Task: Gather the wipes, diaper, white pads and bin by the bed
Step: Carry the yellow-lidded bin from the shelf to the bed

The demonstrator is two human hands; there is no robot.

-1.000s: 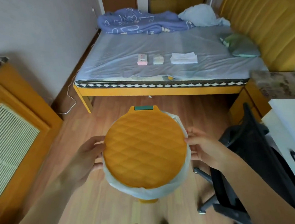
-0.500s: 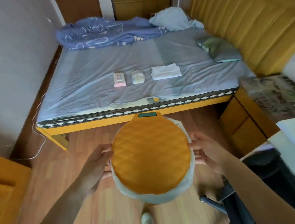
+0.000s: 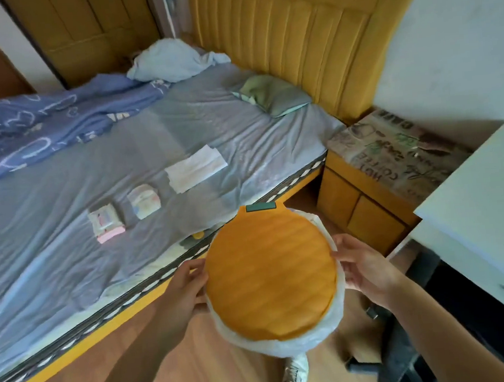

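On the bed (image 3: 68, 267), from left to right, lie the wipes (image 3: 106, 223), the diaper (image 3: 144, 201) and the white pads (image 3: 195, 169), in a row near the front edge, each a little apart from the next. All three look soft and light; I think one hand could lift each by its edges.

The left hand (image 3: 184, 291) presses its curved fingers against the left side of the bin (image 3: 270, 273). The bin is held in the air between both hands, above the floor (image 3: 199, 372) and just beside the bed edge. It looks like stiff plastic and probably not heavy. The thin white bag folded over its rim may be slippery, so holding the hard rim on two opposite sides seems safest. The right hand (image 3: 367, 269) holds the right side the same way, fingers partly spread on the bag.
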